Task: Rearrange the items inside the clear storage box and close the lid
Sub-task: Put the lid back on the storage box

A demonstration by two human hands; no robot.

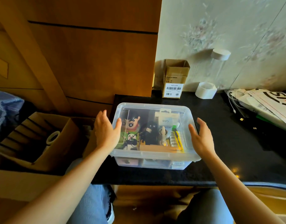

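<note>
My left hand (106,131) and right hand (202,138), fingers straight and together, flank the lidded box (152,156).

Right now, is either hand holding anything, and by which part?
Neither grips anything. The left hand rests its open fingers against the clear storage box's left rim; the right hand is open beside the right rim.

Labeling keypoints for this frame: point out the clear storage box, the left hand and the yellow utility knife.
clear storage box (152,154): head view, on its near front rim.
left hand (106,131): head view, back of the hand.
yellow utility knife (178,138): head view, middle of its body, inside the box at right.
</note>
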